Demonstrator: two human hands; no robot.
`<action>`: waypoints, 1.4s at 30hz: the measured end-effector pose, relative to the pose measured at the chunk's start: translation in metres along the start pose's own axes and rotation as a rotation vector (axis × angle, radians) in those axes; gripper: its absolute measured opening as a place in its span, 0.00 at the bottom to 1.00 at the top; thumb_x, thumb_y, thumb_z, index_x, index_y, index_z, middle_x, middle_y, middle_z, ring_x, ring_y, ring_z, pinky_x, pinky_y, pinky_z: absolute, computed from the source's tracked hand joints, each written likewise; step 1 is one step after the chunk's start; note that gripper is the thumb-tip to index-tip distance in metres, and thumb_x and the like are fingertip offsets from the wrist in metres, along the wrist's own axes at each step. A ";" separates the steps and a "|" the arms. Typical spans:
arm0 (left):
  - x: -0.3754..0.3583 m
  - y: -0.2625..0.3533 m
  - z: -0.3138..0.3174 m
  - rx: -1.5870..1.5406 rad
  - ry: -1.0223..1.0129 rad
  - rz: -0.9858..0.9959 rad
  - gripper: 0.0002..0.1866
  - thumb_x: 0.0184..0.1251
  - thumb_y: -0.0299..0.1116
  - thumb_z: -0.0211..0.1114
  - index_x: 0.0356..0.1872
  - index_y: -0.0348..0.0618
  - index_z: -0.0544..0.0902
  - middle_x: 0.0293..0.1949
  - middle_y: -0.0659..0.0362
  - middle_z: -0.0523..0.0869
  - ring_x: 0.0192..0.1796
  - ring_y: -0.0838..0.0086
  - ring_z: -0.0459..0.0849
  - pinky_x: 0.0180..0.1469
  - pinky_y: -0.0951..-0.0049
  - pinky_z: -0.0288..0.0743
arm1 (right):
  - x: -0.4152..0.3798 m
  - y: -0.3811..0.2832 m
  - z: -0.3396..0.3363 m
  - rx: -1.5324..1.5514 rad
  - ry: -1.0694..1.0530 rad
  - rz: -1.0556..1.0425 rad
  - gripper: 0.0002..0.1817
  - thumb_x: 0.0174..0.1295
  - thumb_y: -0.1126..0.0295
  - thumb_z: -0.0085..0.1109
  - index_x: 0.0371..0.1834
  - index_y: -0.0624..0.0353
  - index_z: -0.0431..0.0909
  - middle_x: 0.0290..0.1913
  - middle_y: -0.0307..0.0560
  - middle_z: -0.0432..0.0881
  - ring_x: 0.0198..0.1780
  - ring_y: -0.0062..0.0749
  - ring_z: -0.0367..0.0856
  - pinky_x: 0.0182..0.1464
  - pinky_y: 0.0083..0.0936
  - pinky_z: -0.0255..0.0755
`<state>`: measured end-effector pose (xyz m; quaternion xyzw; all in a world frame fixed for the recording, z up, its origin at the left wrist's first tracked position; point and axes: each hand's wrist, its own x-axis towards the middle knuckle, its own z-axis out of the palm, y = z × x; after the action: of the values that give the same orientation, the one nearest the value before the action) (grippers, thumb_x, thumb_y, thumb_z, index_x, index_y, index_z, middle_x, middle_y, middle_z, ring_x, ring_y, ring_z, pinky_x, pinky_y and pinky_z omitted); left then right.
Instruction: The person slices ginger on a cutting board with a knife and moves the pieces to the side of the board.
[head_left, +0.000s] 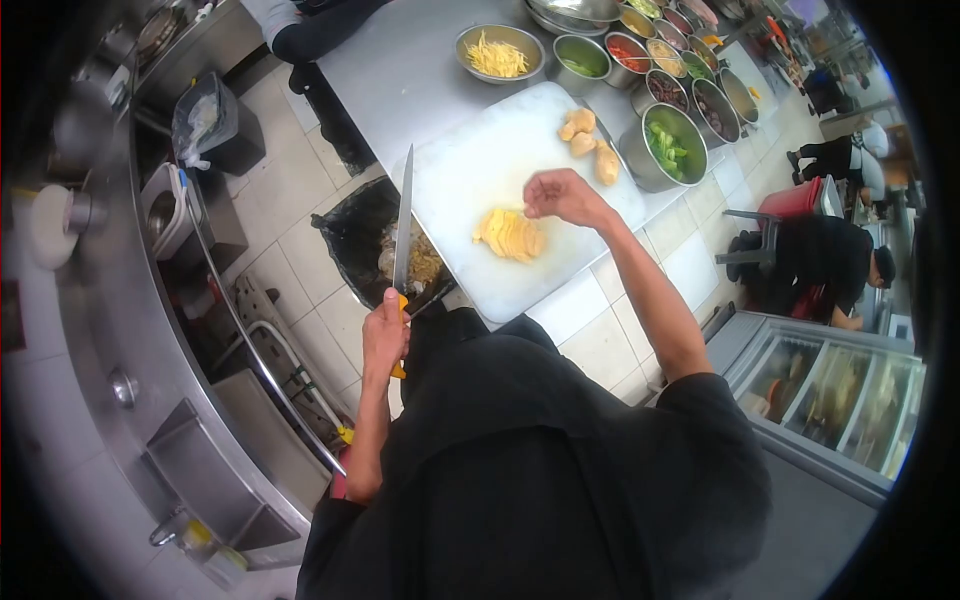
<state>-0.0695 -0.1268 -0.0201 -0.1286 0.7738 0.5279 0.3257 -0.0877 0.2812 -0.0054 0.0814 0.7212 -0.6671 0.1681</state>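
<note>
My left hand [384, 340] is closed round the yellow handle of a kitchen knife [404, 220]. Its long blade points away from me, beside the left edge of the white cutting board [475, 180] and over a black-lined bin. My right hand [565, 198] is above the board with its fingers curled in a pinch; whatever is between the fingertips, if anything, is too small to make out. Close to those fingers lies a fanned pile of yellow ginger slices [508, 236]. Several peeled ginger pieces [606, 163] rest at the board's far right.
The bin [345, 235] holds food scraps. Beyond the board on the steel table [390, 75] are a bowl of yellow shreds [497, 55], a pot of cut greens [668, 145] and several ingredient containers. A person's sleeve [320, 35] shows at the table's far left; other people are at right.
</note>
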 end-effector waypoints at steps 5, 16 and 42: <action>-0.002 0.009 0.018 0.034 -0.013 -0.011 0.39 0.83 0.69 0.45 0.31 0.37 0.77 0.16 0.63 0.71 0.12 0.78 0.68 0.15 0.74 0.62 | -0.033 0.040 -0.014 -0.194 -0.036 0.059 0.07 0.60 0.81 0.73 0.41 0.61 0.91 0.36 0.35 0.90 0.40 0.20 0.85 0.49 0.22 0.79; -0.016 0.022 0.053 0.084 0.009 -0.025 0.38 0.84 0.68 0.45 0.33 0.36 0.77 0.16 0.63 0.72 0.12 0.79 0.68 0.15 0.74 0.61 | -0.042 0.063 0.003 -0.490 0.162 -0.199 0.08 0.57 0.82 0.70 0.40 0.59 0.89 0.40 0.48 0.88 0.44 0.43 0.86 0.49 0.34 0.80; 0.035 0.080 0.108 0.683 -0.011 0.219 0.40 0.88 0.57 0.41 0.40 0.23 0.87 0.43 0.24 0.85 0.53 0.27 0.83 0.60 0.39 0.75 | -0.003 0.065 0.062 -0.975 0.153 -0.657 0.21 0.56 0.78 0.59 0.53 0.54 0.89 0.58 0.43 0.83 0.63 0.41 0.79 0.60 0.37 0.75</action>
<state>-0.1001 0.0081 -0.0084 0.0742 0.9129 0.2714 0.2956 -0.0544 0.2269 -0.0685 -0.1851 0.9420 -0.2678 -0.0818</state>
